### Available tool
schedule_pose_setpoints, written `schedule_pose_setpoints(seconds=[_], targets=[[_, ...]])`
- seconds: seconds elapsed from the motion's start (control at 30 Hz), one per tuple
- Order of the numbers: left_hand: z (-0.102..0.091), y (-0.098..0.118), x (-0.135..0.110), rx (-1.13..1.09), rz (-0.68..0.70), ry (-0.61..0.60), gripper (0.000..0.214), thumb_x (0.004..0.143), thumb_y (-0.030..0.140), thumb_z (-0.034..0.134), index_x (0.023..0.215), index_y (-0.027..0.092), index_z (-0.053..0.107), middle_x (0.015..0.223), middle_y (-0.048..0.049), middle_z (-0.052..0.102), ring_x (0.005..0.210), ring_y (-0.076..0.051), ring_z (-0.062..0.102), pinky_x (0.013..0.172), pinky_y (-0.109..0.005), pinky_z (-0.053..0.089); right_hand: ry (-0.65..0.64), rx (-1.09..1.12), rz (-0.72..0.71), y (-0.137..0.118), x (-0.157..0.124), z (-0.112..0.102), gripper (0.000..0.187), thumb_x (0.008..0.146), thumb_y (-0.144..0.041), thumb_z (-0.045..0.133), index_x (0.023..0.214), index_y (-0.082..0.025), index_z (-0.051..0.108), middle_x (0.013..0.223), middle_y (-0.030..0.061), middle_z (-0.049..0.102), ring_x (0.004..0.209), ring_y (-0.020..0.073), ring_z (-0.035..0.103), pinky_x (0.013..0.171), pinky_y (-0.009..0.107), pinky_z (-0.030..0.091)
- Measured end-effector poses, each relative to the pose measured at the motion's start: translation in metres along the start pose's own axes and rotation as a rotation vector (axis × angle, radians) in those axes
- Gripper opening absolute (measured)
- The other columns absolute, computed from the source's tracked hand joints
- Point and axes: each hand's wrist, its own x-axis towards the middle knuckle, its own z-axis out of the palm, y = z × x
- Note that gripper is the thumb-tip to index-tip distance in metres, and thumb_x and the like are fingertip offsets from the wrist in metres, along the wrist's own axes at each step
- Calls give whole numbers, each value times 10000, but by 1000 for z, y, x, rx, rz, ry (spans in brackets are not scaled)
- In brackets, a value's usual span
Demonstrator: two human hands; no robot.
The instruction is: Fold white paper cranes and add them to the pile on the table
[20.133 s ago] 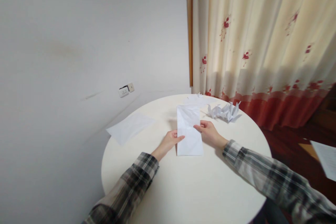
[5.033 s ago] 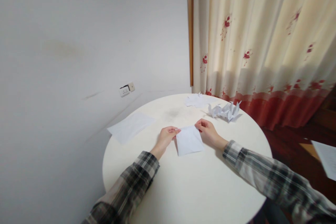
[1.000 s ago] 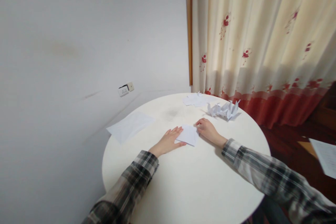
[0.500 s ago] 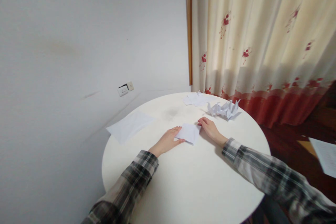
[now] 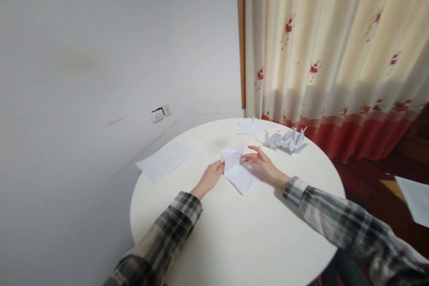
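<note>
A small white sheet of paper [image 5: 241, 178], creased across its middle, is spread between my hands with its far half tilted up. My left hand [image 5: 210, 178] pinches the paper's left edge at the crease. From the right, my right hand [image 5: 263, 164] reaches over the sheet, fingers apart, the index finger raised. Its fingertips are at the upright half; whether they touch it I cannot tell. Beyond my right hand stand several folded paper cranes [image 5: 288, 139], bunched together.
A round white table [image 5: 214, 241] carries everything. A larger white sheet [image 5: 166, 161] lies at its left edge, and more white paper [image 5: 250, 127] at the far edge. Behind are a wall with a socket [image 5: 157, 116] and a floral curtain [image 5: 311, 44]. Papers [image 5: 415, 199] lie lower right.
The folded paper has been opened out, its far half now raised. My left hand has gone from lying flat on it to pinching its edge; my right hand has shifted left over it.
</note>
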Motion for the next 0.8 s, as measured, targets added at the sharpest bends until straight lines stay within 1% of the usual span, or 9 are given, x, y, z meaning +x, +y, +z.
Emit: schedule_pose_setpoints(seconds=[0.07, 0.17, 0.27, 0.4, 0.47, 0.6, 0.67, 0.73, 0.8], targets=[[3, -7, 4, -78, -28, 18, 338, 816, 325, 297, 822, 141, 580, 831, -41, 636, 812, -191, 559, 739, -304, 441, -89, -30, 10, -1, -3, 2, 418, 796, -337, 446, 1181, -229, 325, 1098, 82, 556, 937, 141, 543, 850, 339, 402], [5, -17, 9, -83, -83, 122, 313, 817, 300, 289, 915, 157, 549, 934, -53, 617, 921, -195, 532, 828, -327, 405, -203, -244, 10, 0, -5, 2, 429, 744, -330, 527, 1148, -227, 425, 1164, 67, 511, 1039, 160, 484, 922, 354, 351], [2, -19, 8, -73, -87, 264, 327, 835, 281, 254, 1085, 187, 443, 1067, -56, 558, 1017, -179, 489, 891, -335, 365, -230, -493, -31, 2, -5, 0, 437, 668, -302, 607, 1083, -197, 517, 1152, 68, 516, 1058, 197, 465, 954, 371, 310], [-4, -9, 3, 41, 3, 444, 443, 810, 242, 318, 1242, 166, 257, 1288, -93, 355, 1166, -173, 353, 984, -347, 265, -257, -588, -60, 2, -4, 0, 450, 649, -248, 609, 1086, -183, 521, 1129, 70, 529, 1031, 201, 478, 935, 362, 324], [-5, -1, 0, 141, 97, 385, 441, 807, 235, 336, 1242, 198, 276, 1344, -64, 282, 1229, -169, 254, 1018, -364, 195, -269, -590, -79, 0, -5, 0, 414, 644, -206, 597, 1054, -183, 539, 1103, 62, 545, 1010, 196, 489, 921, 354, 335], [-1, 12, -7, 259, 226, -15, 303, 826, 222, 299, 1063, 249, 485, 1319, 6, 352, 1231, -149, 257, 1028, -398, 130, -294, -584, -138, -2, -5, 2, 380, 617, -148, 588, 992, -202, 560, 1068, 37, 560, 995, 181, 496, 910, 333, 337], [3, 13, -9, 267, 244, -143, 297, 834, 229, 290, 1028, 246, 514, 1284, 5, 405, 1207, -137, 304, 1028, -388, 129, -255, -616, -157, -1, -4, 3, 412, 593, -159, 611, 999, -204, 555, 1072, 39, 554, 1003, 184, 488, 911, 332, 329], [5, 12, -9, 263, 231, -192, 304, 839, 239, 288, 1036, 243, 519, 1244, -3, 455, 1170, -135, 359, 1024, -384, 145, -178, -674, -156, 4, -2, 1, 463, 567, -190, 643, 1019, -196, 543, 1080, 54, 545, 1010, 194, 480, 910, 339, 323], [6, 10, -9, 261, 223, -180, 307, 838, 249, 297, 1043, 242, 526, 1207, -6, 493, 1132, -141, 404, 1013, -376, 177, -101, -749, -114, 10, 1, -2, 477, 574, -235, 654, 1033, -185, 533, 1071, 69, 549, 1011, 207, 475, 900, 348, 322]])
